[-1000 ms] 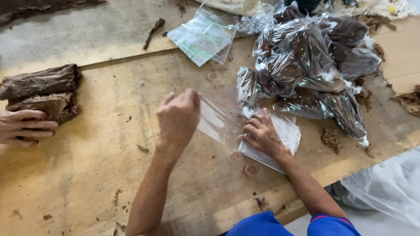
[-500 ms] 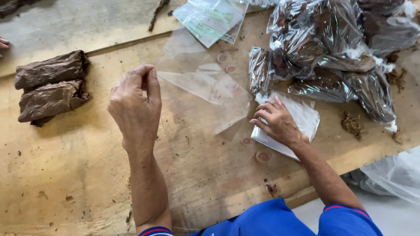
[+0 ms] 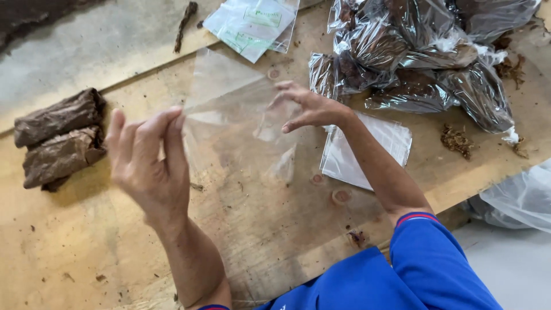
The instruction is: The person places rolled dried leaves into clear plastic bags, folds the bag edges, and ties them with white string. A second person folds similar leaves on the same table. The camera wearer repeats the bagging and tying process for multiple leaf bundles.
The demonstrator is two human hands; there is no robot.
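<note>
Bag-opening step: left hand (image 3: 146,166) and right hand (image 3: 307,108) each pinch the clear bag (image 3: 229,109) over the tabletop (image 3: 275,229); next likely needs its mouth spread.

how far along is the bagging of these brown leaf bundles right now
Done: a pile of filled bags lies at the far right of the wooden table. In hand: the left hand and right hand hold one empty clear bag up between them; nothing is inside it. Left: two unbagged leaf bundles lie at the left, and a stack of empty bags lies under the right forearm.
</note>
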